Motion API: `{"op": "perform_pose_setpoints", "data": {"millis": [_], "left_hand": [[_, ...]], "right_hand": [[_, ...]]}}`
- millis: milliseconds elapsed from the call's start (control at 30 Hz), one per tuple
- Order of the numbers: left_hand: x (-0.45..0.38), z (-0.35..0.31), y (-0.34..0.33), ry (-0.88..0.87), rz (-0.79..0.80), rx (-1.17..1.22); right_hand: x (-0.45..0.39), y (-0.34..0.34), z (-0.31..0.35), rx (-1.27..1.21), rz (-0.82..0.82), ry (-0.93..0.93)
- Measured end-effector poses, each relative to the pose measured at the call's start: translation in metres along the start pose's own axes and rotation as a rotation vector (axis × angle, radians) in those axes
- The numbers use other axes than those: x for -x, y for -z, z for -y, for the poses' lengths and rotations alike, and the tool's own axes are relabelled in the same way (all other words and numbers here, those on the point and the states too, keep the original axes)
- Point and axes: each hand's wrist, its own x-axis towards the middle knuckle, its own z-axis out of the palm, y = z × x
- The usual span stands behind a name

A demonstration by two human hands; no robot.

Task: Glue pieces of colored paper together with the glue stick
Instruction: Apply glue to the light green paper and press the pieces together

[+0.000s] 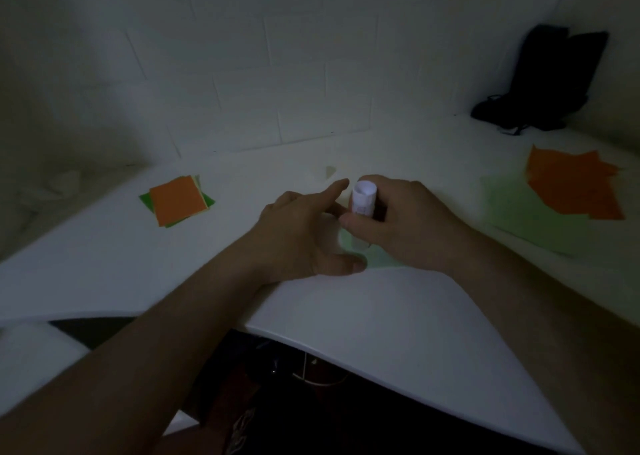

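- At the far left of the white table, a small stack of paper squares is seen, an orange sheet on top with green and pale edges showing beneath it.
- Just left of centre, the left hand is laid over the work, fingers spread and fairly straight, nothing gripped; the forefinger is stretched toward the glue stick and the thumb is set down at the edge of a pale green paper.
- That pale green piece is found flat on the table, between and partly under the two hands, much of it hidden.
- At centre, the glue stick is held roughly upright, its white end turned up toward the camera and its lower end pointed down at the green piece; whether contact is made cannot be told.
- The stick is wrapped by the right hand, fingers and thumb curled firmly around its barrel.
- Further right, a large pale green sheet is spread on the table, overlapped at its far side by orange papers.
- In the far right corner, a dark bag is propped against the tiled wall.
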Motion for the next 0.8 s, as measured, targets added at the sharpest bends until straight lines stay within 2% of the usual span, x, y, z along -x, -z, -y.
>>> {"op": "perform_pose_setpoints", "data": {"millis": [800], "left_hand": [[0.006,-0.010,0.005,0.033,-0.017,0.079]], "right_hand": [[-0.007,-0.011,-0.002,-0.207,0.026,-0.038]]}}
